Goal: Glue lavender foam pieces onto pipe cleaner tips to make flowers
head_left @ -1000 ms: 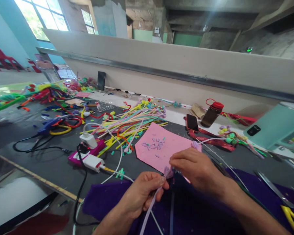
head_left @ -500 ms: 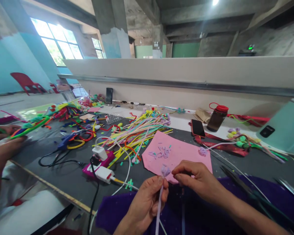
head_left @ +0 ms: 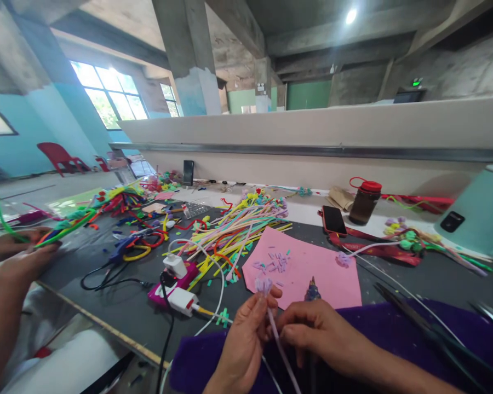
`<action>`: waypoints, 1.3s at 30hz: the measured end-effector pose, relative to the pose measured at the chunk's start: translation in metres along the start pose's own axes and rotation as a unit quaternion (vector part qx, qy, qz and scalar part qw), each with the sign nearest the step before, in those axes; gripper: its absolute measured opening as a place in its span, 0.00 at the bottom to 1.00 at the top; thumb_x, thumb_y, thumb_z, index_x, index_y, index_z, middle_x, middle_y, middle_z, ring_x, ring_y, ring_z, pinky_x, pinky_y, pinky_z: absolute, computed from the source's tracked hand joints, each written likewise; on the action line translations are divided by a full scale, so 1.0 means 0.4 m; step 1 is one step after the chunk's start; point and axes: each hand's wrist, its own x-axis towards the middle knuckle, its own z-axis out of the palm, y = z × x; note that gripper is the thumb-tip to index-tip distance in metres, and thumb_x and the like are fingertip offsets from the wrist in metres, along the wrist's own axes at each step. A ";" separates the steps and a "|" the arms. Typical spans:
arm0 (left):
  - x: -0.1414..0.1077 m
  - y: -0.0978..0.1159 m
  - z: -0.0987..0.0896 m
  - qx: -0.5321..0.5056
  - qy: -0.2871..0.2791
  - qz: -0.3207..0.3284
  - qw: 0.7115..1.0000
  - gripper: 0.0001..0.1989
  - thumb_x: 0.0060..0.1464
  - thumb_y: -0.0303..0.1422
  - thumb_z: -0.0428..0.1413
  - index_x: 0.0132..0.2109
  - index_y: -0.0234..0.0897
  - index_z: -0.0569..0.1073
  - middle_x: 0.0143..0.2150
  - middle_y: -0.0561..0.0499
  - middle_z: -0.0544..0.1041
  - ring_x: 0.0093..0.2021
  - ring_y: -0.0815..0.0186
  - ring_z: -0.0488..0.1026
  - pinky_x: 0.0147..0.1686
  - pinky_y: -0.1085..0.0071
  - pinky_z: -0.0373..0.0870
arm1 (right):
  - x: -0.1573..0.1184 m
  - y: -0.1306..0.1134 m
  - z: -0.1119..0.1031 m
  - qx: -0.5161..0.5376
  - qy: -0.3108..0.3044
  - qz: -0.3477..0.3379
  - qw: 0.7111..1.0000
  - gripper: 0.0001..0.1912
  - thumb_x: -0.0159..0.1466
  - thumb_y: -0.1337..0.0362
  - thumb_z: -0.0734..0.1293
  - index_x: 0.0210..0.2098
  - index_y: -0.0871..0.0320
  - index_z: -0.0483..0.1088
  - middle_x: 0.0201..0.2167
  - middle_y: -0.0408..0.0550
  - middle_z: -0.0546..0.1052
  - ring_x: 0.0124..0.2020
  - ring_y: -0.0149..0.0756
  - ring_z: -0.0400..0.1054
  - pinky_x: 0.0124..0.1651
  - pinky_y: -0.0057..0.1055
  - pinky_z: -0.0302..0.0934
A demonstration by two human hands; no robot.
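In my left hand (head_left: 250, 328) is a lilac pipe-cleaner flower (head_left: 263, 285), pinched just under its looped head. Its long fuzzy stem (head_left: 285, 358) slants down to the lower right. My right hand (head_left: 316, 334) is closed beside that stem, fingers curled, and what its fingertips hold is hidden. Behind the right hand, the pointed nozzle of a glue gun (head_left: 312, 290) sticks up; its lower part is covered. Under and beyond both hands lies a pink sheet (head_left: 308, 260) with short lilac pipe-cleaner pieces (head_left: 277, 261) scattered on it. A finished-looking lilac flower (head_left: 343, 259) rests at its right side.
Bundled pipe cleaners (head_left: 230, 230) spread behind the sheet. A power strip (head_left: 175, 287) with plugs and cables stands left. Scissors (head_left: 411, 312) lie right, near a phone (head_left: 333, 220) and a bottle (head_left: 365, 201). Another person's hands (head_left: 28, 251) hold coloured pipe cleaners at far left.
My left hand has drawn the flower slightly left, its stem now slanting right. The right hand has moved down beside the stem, uncovering the glue gun nozzle. The camera view has shifted.
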 end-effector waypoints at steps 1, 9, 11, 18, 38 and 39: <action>-0.003 -0.002 0.001 0.010 -0.008 0.007 1.000 0.09 0.45 0.36 0.59 0.27 0.33 0.74 0.39 0.51 0.72 0.24 0.75 0.64 0.23 0.78 0.62 | -0.001 0.003 0.009 0.008 -0.004 -0.001 1.000 0.06 0.55 0.65 0.61 0.27 0.60 0.69 0.18 0.37 0.66 0.16 0.24 0.61 0.20 0.20 0.53; -0.024 0.011 0.004 0.187 -0.101 0.097 0.972 0.12 0.50 0.37 0.54 0.26 0.34 0.75 0.30 0.50 0.70 0.27 0.68 0.64 0.28 0.73 0.63 | -0.013 0.002 0.022 0.032 -0.016 -0.005 0.999 0.05 0.54 0.69 0.61 0.23 0.60 0.65 0.15 0.37 0.64 0.16 0.24 0.58 0.22 0.21 0.52; -0.031 0.034 0.010 0.274 -0.116 0.155 0.942 0.12 0.51 0.36 0.53 0.25 0.35 0.75 0.28 0.49 0.69 0.32 0.64 0.66 0.35 0.70 0.63 | -0.023 -0.024 0.004 0.002 -0.009 -0.025 1.000 0.02 0.53 0.71 0.63 0.25 0.61 0.67 0.19 0.38 0.66 0.20 0.25 0.59 0.25 0.22 0.53; -0.062 0.080 0.068 0.449 -0.144 0.214 0.856 0.12 0.52 0.33 0.51 0.24 0.39 0.76 0.21 0.50 0.72 0.23 0.65 0.67 0.27 0.72 0.60 | -0.073 -0.118 -0.062 -0.065 0.039 -0.119 0.990 0.26 0.47 0.66 0.73 0.45 0.53 0.66 0.35 0.41 0.66 0.23 0.23 0.56 0.23 0.21 0.51; -0.059 0.059 0.118 0.492 -0.179 0.250 0.814 0.09 0.51 0.32 0.52 0.26 0.37 0.73 0.23 0.49 0.73 0.25 0.65 0.68 0.27 0.73 0.61 | -0.111 -0.150 -0.057 -0.228 0.116 -0.264 0.930 0.14 0.52 0.74 0.69 0.39 0.58 0.73 0.31 0.43 0.71 0.33 0.29 0.65 0.36 0.25 0.58; -0.059 0.059 0.117 0.488 -0.184 0.245 0.817 0.10 0.52 0.33 0.52 0.26 0.37 0.73 0.24 0.49 0.73 0.26 0.65 0.68 0.28 0.73 0.61 | -0.110 -0.152 -0.056 -0.232 0.113 -0.261 0.930 0.14 0.52 0.75 0.69 0.38 0.58 0.73 0.31 0.43 0.71 0.33 0.29 0.65 0.36 0.25 0.58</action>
